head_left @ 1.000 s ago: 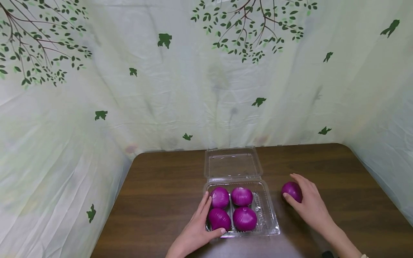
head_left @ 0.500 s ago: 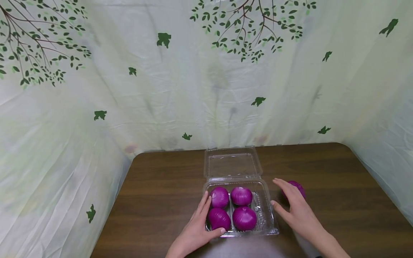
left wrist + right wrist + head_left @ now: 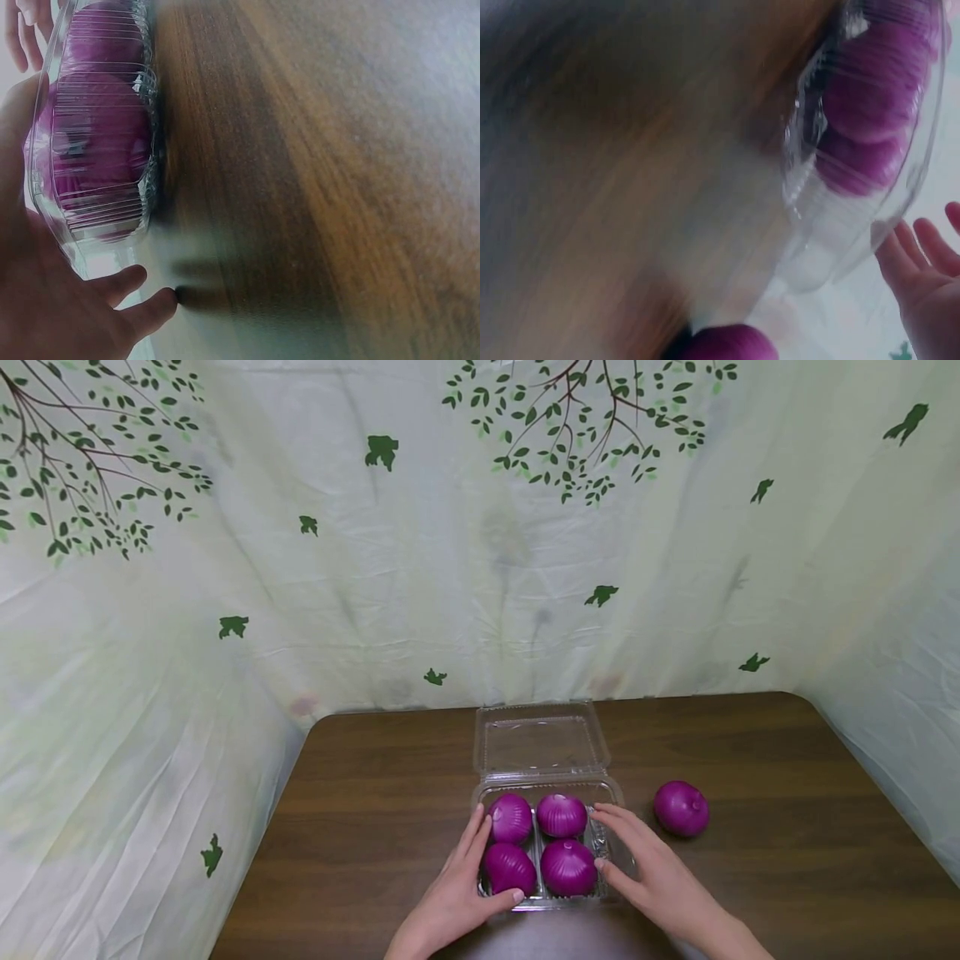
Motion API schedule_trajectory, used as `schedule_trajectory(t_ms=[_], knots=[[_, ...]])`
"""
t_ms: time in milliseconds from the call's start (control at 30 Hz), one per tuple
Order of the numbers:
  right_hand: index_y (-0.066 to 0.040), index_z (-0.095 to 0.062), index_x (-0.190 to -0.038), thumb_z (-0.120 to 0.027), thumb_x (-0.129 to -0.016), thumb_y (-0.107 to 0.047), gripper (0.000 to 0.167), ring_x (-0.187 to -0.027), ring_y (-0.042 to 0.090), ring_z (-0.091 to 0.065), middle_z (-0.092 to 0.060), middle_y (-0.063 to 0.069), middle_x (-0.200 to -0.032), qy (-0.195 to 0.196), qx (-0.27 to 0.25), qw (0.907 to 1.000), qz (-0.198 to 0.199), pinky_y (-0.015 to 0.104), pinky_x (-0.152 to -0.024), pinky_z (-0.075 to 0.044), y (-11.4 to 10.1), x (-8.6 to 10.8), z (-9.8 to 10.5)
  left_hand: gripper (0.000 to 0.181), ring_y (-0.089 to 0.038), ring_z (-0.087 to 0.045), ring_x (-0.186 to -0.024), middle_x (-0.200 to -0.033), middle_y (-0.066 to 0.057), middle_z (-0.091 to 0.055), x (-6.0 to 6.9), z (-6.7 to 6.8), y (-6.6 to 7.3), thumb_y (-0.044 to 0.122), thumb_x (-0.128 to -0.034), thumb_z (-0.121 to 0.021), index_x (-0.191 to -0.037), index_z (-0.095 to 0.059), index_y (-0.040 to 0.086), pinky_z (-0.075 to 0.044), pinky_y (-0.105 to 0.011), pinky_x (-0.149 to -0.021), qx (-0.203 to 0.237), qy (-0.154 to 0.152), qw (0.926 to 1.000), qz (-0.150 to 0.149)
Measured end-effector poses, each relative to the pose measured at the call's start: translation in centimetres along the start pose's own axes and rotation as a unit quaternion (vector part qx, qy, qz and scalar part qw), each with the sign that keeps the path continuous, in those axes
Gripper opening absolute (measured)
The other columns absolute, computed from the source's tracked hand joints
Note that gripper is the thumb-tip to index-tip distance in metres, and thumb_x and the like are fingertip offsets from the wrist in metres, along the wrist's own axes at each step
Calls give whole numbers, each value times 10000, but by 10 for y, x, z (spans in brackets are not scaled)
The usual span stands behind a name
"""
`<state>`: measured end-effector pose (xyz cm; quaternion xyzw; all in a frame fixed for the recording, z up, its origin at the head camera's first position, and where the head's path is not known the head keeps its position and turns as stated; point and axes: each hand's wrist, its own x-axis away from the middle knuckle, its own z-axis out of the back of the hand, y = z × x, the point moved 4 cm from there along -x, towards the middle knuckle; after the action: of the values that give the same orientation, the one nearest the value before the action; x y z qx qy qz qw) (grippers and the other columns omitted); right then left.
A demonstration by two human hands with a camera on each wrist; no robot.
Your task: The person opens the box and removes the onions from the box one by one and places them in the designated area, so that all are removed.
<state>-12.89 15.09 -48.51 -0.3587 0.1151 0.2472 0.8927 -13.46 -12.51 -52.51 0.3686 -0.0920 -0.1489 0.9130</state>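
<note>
Along the left side of the clear container (image 3: 555,907), the left hand (image 3: 456,893) rests with straight fingers and thumb spread, gripping nothing. Over the container's right part, the right hand (image 3: 667,889) is open and holds nothing, its thumb and fingertips beside the two right-hand onions (image 3: 567,868); whether they touch is unclear. Two more onions (image 3: 510,868) sit in the left half. Half a second ago the right hand was outside the container, partly hiding the loose onion (image 3: 681,808), which now shows whole on the table (image 3: 375,827). The left hand has stayed put. Behind the raised lid (image 3: 542,743) runs the table's far edge; wide wood stretches leftward.
</note>
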Motion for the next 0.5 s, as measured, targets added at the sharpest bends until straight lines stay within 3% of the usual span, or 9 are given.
schedule_trajectory(t_ms=[100,200,500], knots=[[-165,-529,-1402,-759,-881,-213,571,-1317,182,-458,-485,3,-1444,-227,-56,9997,88,460,-992,-450,-2,0,-7,1044,-346,-239,-1439,-1651,5,-56,0,0,0,640,-793,-706,-1579,-220,154,-372,-606,-1015,10,25,10000,-32],[-175,-535,-1401,-734,-904,-258,543,-1329,190,-448,-493,13,-1442,-425,-98,9990,121,498,-988,-445,-3,-1,-14,1042,-347,-242,-1438,-1651,1,-57,0,0,1,636,-795,-707,-1577,-224,144,-371,-605,-1016,3,42,10000,-58],[-167,-603,-1298,-689,-932,-335,412,-1209,144,-549,-566,-71,-1313,-906,-133,9955,234,408,-949,-493,-5,-8,-27,1042,-341,-242,-1438,-1651,-10,-63,1,0,1,653,-796,-693,-1577,-225,146,-373,-594,-1019,-9,84,9999,-126]])
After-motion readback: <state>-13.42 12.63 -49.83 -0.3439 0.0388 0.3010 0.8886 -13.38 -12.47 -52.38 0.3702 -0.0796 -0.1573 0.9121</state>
